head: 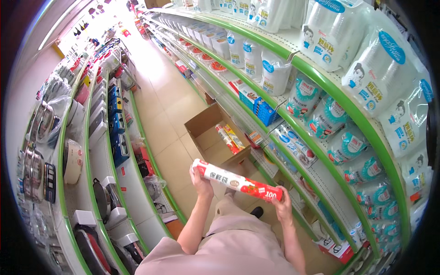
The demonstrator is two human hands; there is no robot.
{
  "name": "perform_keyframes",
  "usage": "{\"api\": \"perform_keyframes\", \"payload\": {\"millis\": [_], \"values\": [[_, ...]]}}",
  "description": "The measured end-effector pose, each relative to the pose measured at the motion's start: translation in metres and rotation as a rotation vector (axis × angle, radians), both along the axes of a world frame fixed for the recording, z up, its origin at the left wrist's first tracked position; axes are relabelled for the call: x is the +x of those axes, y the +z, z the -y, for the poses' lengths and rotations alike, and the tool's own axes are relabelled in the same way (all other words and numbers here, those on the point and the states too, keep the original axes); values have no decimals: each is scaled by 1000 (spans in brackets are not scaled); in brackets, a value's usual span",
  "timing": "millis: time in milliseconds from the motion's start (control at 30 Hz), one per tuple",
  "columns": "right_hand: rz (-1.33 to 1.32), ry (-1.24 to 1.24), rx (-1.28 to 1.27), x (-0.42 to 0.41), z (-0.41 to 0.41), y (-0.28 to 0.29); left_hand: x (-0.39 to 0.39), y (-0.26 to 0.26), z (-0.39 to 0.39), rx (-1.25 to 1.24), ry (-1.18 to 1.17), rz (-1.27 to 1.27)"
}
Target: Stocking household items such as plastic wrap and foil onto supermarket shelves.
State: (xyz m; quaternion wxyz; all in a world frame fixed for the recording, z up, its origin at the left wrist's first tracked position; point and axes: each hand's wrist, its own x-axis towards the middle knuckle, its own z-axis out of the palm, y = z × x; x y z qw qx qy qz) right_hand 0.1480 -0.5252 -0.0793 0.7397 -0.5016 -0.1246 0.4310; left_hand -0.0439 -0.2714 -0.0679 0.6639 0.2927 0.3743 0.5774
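A long red and white roll of plastic food bags (237, 180) spans the space between my two hands, printed side up. My left hand (201, 182) grips its left end, and my right hand (283, 202) grips the right end. Just beyond the roll, an open cardboard box (202, 137) stands on the floor beside the right-hand shelves. Inside it lie a red and white roll (226, 139) and a yellow and red package (234, 136), side by side against the box's right part.
Green-edged shelving (330, 89) on my right carries bagged disposable cups (330, 37) and teal-labelled rolls (330, 117). The left shelving (91, 192) holds pots (34, 172), pans (101, 199) and blue boxes (119, 147). Between them runs a tiled aisle floor (161, 113).
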Motion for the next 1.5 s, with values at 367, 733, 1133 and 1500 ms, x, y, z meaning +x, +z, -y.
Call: {"api": "perform_keyframes", "payload": {"millis": [367, 733, 1133, 1500], "values": [[-50, -203, -45, 25, 92, -40, 35, -12, 81, -282, -268, -63], [-225, -539, 99, 24, 131, -57, 79, -6, 121, -506, -399, 504], [-360, -536, 132, 22, 117, -26, 112, 25, 114, -398, -296, 307], [171, -4, -188, 25, 149, -17, 103, 7, 102, -374, -264, 250]]}}
